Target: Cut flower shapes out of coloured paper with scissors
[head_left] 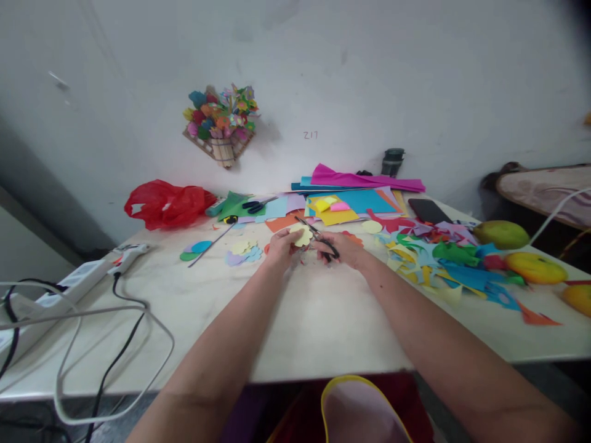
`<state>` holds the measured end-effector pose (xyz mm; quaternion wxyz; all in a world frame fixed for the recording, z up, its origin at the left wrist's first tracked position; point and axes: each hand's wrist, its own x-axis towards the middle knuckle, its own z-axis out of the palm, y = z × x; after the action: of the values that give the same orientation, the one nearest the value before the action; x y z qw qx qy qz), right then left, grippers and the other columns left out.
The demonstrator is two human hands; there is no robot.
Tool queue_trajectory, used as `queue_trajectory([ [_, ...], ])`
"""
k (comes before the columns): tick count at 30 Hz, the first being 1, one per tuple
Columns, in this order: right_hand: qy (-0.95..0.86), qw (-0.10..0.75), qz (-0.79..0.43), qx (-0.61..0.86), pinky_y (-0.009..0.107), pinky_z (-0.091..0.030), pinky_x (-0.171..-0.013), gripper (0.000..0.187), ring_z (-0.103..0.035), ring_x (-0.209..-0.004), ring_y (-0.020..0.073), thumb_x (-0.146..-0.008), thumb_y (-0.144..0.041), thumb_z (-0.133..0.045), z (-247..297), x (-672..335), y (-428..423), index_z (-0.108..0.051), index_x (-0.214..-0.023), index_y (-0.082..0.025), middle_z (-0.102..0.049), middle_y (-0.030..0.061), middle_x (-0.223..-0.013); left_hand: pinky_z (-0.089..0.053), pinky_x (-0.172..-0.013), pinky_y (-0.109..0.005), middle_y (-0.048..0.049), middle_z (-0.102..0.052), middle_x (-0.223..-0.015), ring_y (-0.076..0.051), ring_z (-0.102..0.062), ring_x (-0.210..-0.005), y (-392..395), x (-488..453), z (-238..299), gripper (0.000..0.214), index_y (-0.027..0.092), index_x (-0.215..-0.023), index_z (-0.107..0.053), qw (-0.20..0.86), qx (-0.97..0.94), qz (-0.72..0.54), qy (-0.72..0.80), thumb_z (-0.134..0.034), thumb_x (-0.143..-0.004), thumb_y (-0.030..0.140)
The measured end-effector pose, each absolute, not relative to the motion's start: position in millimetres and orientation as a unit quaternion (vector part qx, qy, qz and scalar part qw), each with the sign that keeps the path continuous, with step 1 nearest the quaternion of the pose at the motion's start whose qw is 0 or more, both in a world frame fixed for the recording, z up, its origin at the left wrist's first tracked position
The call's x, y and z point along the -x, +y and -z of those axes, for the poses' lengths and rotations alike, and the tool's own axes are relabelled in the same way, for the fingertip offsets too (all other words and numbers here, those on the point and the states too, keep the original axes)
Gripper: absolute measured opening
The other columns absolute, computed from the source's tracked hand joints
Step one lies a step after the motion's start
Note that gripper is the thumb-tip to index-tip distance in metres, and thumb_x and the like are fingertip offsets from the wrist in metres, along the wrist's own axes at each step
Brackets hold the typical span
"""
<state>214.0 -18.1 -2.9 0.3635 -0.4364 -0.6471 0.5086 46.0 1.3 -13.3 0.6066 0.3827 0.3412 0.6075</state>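
Over the middle of the white table (295, 320), my left hand (281, 245) pinches a small pale yellow paper shape (302, 234). My right hand (345, 247) grips black-handled scissors (318, 237), whose blades angle up and to the left into the yellow paper. Both hands are closed, almost touching each other, a little above the tabletop. Red and orange paper bits lie just under and behind the hands.
Coloured paper sheets (351, 197) are stacked at the back, scraps (443, 258) spread at right beside mangoes (535, 267) and a phone (427, 210). A red plastic bag (164, 203), second scissors (256, 204), a power strip (83, 280) with cables sit left. Paper flowers (221, 120) hang on the wall.
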Motion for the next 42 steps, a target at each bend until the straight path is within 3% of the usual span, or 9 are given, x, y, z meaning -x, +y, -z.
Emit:
queue_trajectory([
  [23,-0.625,0.409,-0.521,0.412,0.017,-0.026,-0.028,0.033,-0.051,-0.040,0.0083,-0.076,-0.044,-0.071,8.7,-205.3,-18.1,-0.053,-0.072,-0.017,-0.058,-0.0017,-0.055,-0.044,-0.055,-0.025,0.0003,-0.059,-0.056,-0.010,-0.054,-0.051,-6.1,-65.0,13.4,0.025,0.015,-0.061,-0.058,0.576,-0.312,-0.670,0.349,-0.081,-0.053,0.020],
  [42,-0.610,0.418,-0.525,0.421,0.017,-0.026,-0.029,0.033,-0.051,-0.040,0.0086,-0.076,-0.044,-0.073,8.4,-198.7,-21.0,-0.053,-0.074,-0.018,-0.057,-0.0025,-0.053,-0.046,-0.058,-0.026,0.0007,-0.058,-0.057,-0.011,-0.055,-0.053,-5.1,-67.2,17.9,0.022,0.015,-0.061,-0.058,0.554,-0.305,-0.680,0.371,-0.078,-0.058,0.020],
])
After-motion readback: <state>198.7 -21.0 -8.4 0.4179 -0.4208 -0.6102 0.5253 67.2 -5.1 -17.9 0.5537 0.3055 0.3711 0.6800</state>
